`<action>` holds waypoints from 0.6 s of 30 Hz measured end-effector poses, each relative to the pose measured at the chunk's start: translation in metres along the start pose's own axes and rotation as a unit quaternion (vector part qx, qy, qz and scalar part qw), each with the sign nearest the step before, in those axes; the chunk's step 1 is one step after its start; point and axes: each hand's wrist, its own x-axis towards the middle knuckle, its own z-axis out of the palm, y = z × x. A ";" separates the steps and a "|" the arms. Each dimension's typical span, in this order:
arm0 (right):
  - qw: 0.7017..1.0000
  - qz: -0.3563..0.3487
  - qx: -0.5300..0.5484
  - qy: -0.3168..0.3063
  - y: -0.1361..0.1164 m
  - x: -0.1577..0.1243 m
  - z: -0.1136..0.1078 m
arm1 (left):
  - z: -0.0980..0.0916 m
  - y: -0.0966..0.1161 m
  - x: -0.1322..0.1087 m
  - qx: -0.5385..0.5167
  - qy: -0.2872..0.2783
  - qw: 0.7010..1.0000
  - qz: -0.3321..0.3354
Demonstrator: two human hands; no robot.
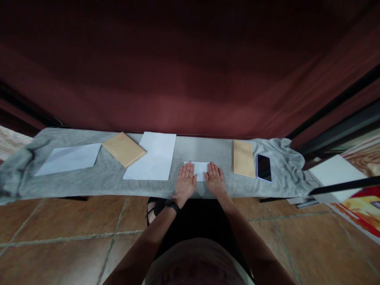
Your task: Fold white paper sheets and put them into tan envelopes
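Observation:
A small white sheet of paper [201, 169], possibly folded, lies on the grey cloth in front of me. My left hand [186, 180] rests flat over its left end, fingers stretched out and pointing away from me. On the right end lies my right hand [215, 179], also flat with the palm down. Between the two hands the middle of the paper shows; its ends are hidden beneath them. Left of my left hand is a larger white sheet [157, 158], partly covered by a brown envelope [123, 149]. Another brown envelope [244, 158] lies to the right of my right hand.
The grey cloth [208, 148] covers a long narrow table against a dark red panel [178, 87]. A phone [264, 168] lies near the right end. Farther left are white sheets [71, 158]. Dark metal bars [341, 186] stand at the right, above a tiled floor [74, 253].

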 end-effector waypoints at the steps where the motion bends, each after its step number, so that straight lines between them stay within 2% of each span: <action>1: 1.000 -0.002 -0.002 -0.002 0.000 0.000 0.000 | 0.001 0.007 -0.002 -0.004 -0.015 0.999 0.032; 3: 1.000 -0.007 -0.002 -0.004 0.000 0.000 0.000 | 0.001 0.016 -0.007 -0.006 -0.045 0.996 0.078; 5: 1.000 -0.009 -0.001 -0.007 0.000 -0.001 -0.001 | 0.000 0.018 -0.010 0.002 -0.065 0.993 0.095; 12: 0.999 0.046 0.006 -0.004 -0.004 -0.003 -0.004 | -0.014 -0.007 -0.019 0.030 -0.068 0.994 0.083; 15: 0.998 0.066 0.017 0.002 -0.021 -0.003 -0.005 | -0.016 -0.009 -0.021 0.034 -0.067 0.994 0.085; 18: 0.998 0.005 0.052 -0.038 -0.045 -0.003 -0.004 | -0.016 -0.008 -0.020 0.038 -0.080 0.992 0.090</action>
